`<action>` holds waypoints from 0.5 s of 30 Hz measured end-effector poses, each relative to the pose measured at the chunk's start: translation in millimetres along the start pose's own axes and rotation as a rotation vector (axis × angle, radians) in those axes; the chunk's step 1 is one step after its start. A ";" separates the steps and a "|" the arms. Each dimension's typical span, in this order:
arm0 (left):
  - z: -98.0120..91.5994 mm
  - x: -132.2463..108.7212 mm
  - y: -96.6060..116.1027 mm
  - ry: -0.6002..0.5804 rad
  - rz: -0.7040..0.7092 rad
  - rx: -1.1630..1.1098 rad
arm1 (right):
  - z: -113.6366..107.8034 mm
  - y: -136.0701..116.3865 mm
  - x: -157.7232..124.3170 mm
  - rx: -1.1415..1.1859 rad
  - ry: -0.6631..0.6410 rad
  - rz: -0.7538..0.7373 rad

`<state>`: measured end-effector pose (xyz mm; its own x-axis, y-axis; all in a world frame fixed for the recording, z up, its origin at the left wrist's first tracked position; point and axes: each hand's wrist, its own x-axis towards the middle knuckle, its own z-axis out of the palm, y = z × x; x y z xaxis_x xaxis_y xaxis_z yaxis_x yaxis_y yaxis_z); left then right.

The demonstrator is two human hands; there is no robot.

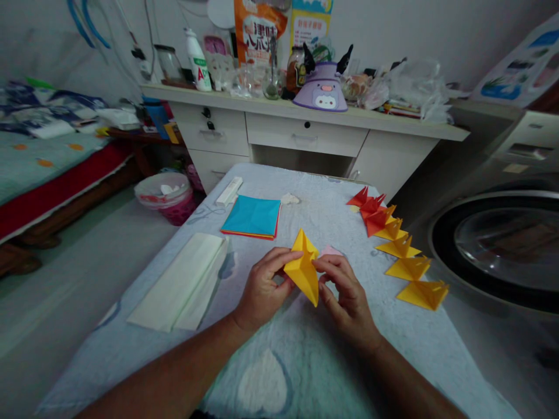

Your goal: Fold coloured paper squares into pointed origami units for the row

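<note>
Between my two hands, above the middle of the table, is a yellow origami piece (304, 273), partly folded, with a point at the top and another at the bottom. My left hand (266, 285) pinches its left side, thumb below and fingers on its face. At its right edge, my right hand (345, 297) grips with thumb and bent fingers. A stack of square origami paper (252, 215), blue on top with red and yellow edges under it, lies beyond my left hand. Along the table's right side runs a row of finished-looking folded pieces, red (371, 210) and yellow (409, 267).
The cloth-covered table (183, 372) also bears folded pale paper (181, 285), a white box (229, 192) and a crumpled white scrap (290, 199). A pink bin (174, 206) stands left of it. Beyond is a cluttered cabinet (301, 131); a washing machine (519, 169) stands at the right.
</note>
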<state>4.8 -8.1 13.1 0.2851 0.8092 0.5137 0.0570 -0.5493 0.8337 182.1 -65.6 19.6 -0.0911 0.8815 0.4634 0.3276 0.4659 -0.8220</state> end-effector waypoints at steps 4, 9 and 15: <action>2.5 -0.4 0.3 -0.017 -0.058 -0.085 | 0.4 2.9 -1.8 -0.032 0.013 -0.055; 5.5 -1.0 0.1 -0.031 -0.120 -0.146 | 0.1 5.3 -0.7 -0.175 0.021 -0.165; 6.5 -2.5 -0.8 -0.064 -0.125 -0.178 | 0.4 4.2 0.2 -0.231 0.047 -0.176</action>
<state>10.2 -11.1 9.9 0.3466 0.8510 0.3946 -0.0724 -0.3952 0.9157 183.1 -63.5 16.1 -0.1236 0.7816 0.6114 0.5167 0.5767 -0.6329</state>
